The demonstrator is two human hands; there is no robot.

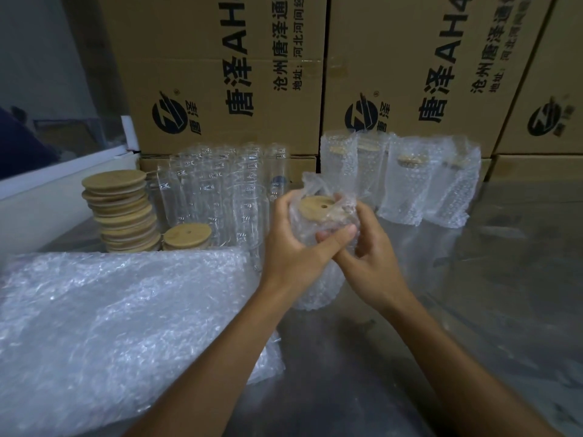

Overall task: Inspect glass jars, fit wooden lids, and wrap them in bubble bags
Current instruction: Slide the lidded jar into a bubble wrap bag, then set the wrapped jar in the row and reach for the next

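Bubble bag stack nearest; both hands, left, right, grip bagged jar, lid on.

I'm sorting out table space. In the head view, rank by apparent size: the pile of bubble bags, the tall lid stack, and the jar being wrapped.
1. Pile of bubble bags, largest, though nearest the camera.
2. Jar being wrapped and tall lid stack: look alike, so unranked.

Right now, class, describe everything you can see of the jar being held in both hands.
The jar is clear glass, upright, sleeved in a bubble bag whose open top stands ruffled above it. A round wooden lid with a small hole caps it. The left hand and right hand grip its upper part through the bag; its base is at the steel table.
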